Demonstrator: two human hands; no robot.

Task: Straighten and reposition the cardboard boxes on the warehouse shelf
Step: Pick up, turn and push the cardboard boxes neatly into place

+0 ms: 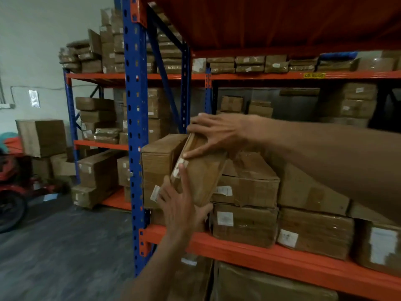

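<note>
A narrow cardboard box [200, 170] leans tilted on the shelf, between an upright box [158, 168] on its left and a stack of flat boxes [249, 187] on its right. My right hand [217, 133] lies across the tilted box's top end, fingers spread and pressing on it. Holding its lower front end from below is my left hand [182, 207], thumb under the box and fingers up along its labelled face. The orange shelf beam [271, 259] runs below the boxes.
A blue rack upright [135, 137] stands just left of the boxes. More taped boxes [314, 231] fill the shelf to the right and the levels above and below. Another loaded rack [97, 127] is behind on the left; a red vehicle [13, 192] stands on the grey floor.
</note>
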